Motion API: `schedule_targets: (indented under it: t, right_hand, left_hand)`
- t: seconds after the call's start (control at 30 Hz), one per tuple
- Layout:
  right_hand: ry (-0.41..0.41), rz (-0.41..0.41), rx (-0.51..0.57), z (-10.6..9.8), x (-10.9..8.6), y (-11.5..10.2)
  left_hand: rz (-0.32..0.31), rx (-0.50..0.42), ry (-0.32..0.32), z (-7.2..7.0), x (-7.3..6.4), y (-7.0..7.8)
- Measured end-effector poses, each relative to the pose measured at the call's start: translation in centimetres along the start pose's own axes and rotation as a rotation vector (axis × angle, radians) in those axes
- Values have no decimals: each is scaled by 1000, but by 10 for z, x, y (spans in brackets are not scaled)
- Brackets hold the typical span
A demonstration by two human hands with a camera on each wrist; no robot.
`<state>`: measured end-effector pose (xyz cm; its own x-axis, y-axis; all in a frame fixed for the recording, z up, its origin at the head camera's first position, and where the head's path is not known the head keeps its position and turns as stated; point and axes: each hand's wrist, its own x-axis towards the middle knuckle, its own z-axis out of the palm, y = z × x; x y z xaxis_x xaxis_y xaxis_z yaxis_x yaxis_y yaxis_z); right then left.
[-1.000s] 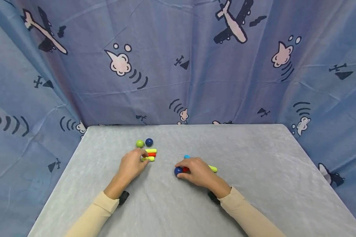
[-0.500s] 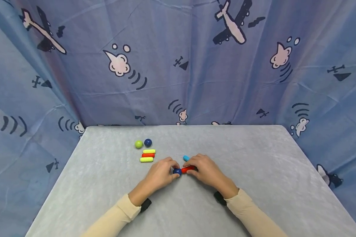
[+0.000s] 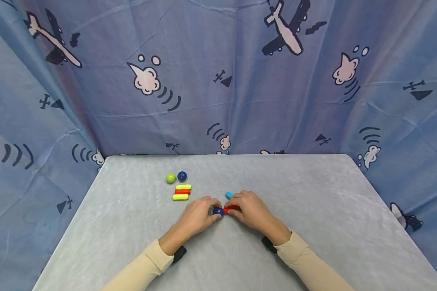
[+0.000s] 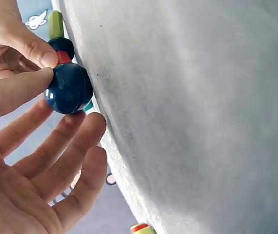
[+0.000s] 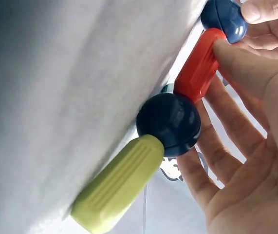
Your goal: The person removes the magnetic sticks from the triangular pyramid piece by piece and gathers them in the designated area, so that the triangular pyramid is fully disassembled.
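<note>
In the head view my left hand [image 3: 197, 215] pinches a dark blue ball [image 3: 218, 211] between thumb and fingers. Beside it my right hand [image 3: 253, 210] holds a red rod [image 5: 195, 66], whose near end meets that ball. In the right wrist view the red rod's other end joins a second dark blue ball [image 5: 168, 125], and a yellow-green rod [image 5: 120, 185] extends from that ball. These toy pieces, seemingly a magnetic building set, form one line low at the table surface. From above, the right hand hides the second ball and the yellow-green rod.
A light blue rod [image 3: 229, 195] pokes out behind the right hand. To the left lie two yellow rods, one nearer [image 3: 180, 197], with a red rod [image 3: 182, 192] between them. A green ball [image 3: 170, 178] and another dark blue ball [image 3: 182, 176] stand behind on the grey tabletop [image 3: 298, 182].
My left hand has left the rods at the left and come right to grip the dark blue ball. My right hand has shifted from that ball onto the red rod.
</note>
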<state>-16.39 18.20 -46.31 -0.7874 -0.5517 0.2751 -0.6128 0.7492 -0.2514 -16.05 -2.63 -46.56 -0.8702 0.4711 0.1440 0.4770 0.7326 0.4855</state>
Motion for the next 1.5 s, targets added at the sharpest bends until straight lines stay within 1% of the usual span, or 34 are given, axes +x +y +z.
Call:
schedule_targets:
  t: [0.23, 0.37, 0.47, 0.53, 0.7, 0.77, 0.93, 1.07, 1.17, 1.33, 1.5]
  right_hand:
    - [13, -37, -44, 3, 1, -3]
    - [17, -35, -30, 3, 0, -1]
    - [24, 3, -15, 1, -3, 2]
    - [25, 49, -13, -2, -5, 6]
    - [11, 163, -7, -8, -13, 16]
    - [0, 191, 1, -9, -15, 18]
    - [-11, 219, 15, -11, -19, 22]
    - [-18, 235, 22, -11, -21, 23]
    - [-24, 242, 30, -11, -22, 24]
    - [-21, 249, 46, -11, -23, 25]
    - [-11, 254, 61, -10, -23, 25]
  left_hand:
    - [5, 9, 16, -1, -2, 0]
    - [2, 11, 13, -1, -3, -1]
    - [-7, 3, 2, -1, -4, -2]
    - [-20, -6, -1, -2, -4, -3]
    - [-75, -31, 4, -9, -8, -10]
    - [-104, -38, 10, -14, -11, -14]
    - [-183, -46, 50, -31, -15, -30]
    - [-256, -49, 96, -47, -20, -49]
    - [-319, -54, 115, -59, -24, -64]
    - [-370, -41, 143, -77, -27, -90]
    - [-427, -12, 151, -88, -26, -113]
